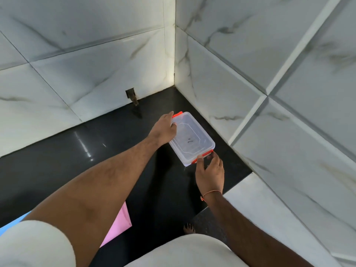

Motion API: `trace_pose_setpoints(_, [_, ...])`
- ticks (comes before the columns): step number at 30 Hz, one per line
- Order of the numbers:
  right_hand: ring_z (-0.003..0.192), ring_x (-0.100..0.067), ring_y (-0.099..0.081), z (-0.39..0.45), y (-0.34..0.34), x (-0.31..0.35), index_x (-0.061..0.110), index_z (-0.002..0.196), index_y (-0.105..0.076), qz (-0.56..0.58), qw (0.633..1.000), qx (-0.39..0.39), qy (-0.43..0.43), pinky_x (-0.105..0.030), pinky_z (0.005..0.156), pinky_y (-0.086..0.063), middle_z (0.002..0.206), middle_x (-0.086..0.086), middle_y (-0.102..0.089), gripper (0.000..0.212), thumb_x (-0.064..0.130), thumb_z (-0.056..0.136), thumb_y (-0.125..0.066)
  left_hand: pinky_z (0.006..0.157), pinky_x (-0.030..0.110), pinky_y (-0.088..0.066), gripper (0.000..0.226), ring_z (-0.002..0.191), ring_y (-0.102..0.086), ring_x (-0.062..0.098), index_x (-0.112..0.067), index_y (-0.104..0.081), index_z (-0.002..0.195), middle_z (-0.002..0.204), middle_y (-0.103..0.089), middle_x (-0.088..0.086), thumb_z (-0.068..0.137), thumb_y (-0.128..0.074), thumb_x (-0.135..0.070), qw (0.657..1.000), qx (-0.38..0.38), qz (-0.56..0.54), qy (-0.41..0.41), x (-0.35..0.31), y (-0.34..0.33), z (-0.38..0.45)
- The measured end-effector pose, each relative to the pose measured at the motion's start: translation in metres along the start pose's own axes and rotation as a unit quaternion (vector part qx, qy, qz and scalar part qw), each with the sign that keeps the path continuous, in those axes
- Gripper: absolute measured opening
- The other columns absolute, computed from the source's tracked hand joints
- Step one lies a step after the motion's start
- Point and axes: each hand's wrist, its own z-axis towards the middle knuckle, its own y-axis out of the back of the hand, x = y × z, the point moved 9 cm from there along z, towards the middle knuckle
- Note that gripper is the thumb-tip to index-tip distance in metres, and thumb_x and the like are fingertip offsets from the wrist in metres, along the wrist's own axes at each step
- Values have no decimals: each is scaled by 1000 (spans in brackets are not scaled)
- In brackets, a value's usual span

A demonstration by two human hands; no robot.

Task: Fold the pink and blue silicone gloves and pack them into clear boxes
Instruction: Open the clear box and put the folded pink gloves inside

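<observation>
2 hands' grip shut on clear box (pixel 192 138): left hand (pixel 165 128) far end, right hand (pixel 210 172) near clip.

I see two walls (pixel 96 60) of glossy white marble-look tile with grey veining meeting in a corner (pixel 175 54) just beyond the grip, a bright seam of light running down that joint. Under the grip lies a polished black counter (pixel 81 157), mirroring the tiles. Left of the grip, a small dark cut-out (pixel 130 92) sits at the wall's foot. A speckled dark floor (pixel 208 222) shows below.
</observation>
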Motion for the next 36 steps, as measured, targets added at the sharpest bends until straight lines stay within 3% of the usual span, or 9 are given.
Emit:
trace_pose_setpoints(5, [117,-14,-62,19,-4,15,27,148,-50,33,999,28,33,-39,102,-58,136,8,-61,55,59,103,-54,111,46,-56,51,133,-65,30,-15,-48,163,153,-60,12,114,-53,-30,996,-27,-25,86,36,22,-19])
trace_pose_setpoints(8, [101,-8,-64,32,-9,33,26,138,-60,48,994,59,76,-33,94,-60,121,10,-64,40,50,105,-56,82,29,-56,26,99,-71,20,-15,-71,125,113,-75,5,113,-53,-31,988,-59,-55,133,70,34,-49])
trace_pose_setpoints(11, [89,-8,-64,47,-16,50,21,122,-69,45,989,85,116,-35,86,-62,104,6,-67,31,44,107,-53,63,21,-48,25,79,-69,10,-23,-71,97,89,-73,-7,110,-58,-41,973,-105,-106,175,104,40,-98])
trace_pose_setpoints(15, [92,-14,-66,54,-33,68,20,123,-71,25,974,145,170,-31,86,-57,102,6,-69,32,41,109,-52,74,39,-69,29,76,-78,14,-26,-73,89,84,-79,-7,109,-61,-43,946,-143,-187,221,132,25,-159])
trace_pose_setpoints(19, [83,-13,-67,49,-47,79,23,105,-68,-23,962,170,213,-23,72,-59,93,4,-67,31,45,110,-46,78,50,-70,34,79,-80,19,-24,-73,87,81,-80,-6,109,-59,-45,913,-202,-245,258,142,8,-200])
trace_pose_setpoints(21, [85,-14,-68,46,-51,82,22,108,-69,-31,958,178,222,-28,74,-63,95,3,-68,32,44,110,-45,80,53,-69,38,83,-81,23,-19,-73,86,83,-80,-3,110,-56,-44,901,-217,-261,271,144,2,-210])
trace_pose_setpoints(24, [88,-16,-69,44,-53,85,21,112,-69,-35,956,184,227,-33,79,-65,100,2,-69,34,43,111,-44,79,48,-71,41,82,-81,22,-13,-75,84,83,-81,0,112,-52,-34,879,-236,-292,293,149,-4,-220])
trace_pose_setpoints(30, [90,-16,-69,45,-55,84,21,113,-69,-31,955,202,216,-31,79,-64,102,2,-70,35,42,112,-43,80,37,-71,38,87,-82,18,-16,-81,98,92,-84,-1,116,-51,-31,860,-237,-340,299,150,-12,-226])
trace_pose_setpoints(36, [86,-19,-70,55,-56,67,16,94,-67,-2,964,215,153,-34,78,-62,91,-1,-72,36,34,112,-42,85,39,-71,35,90,-82,17,-21,-81,100,94,-84,-4,116,-53,-33,850,-240,-358,303,155,-13,-228])
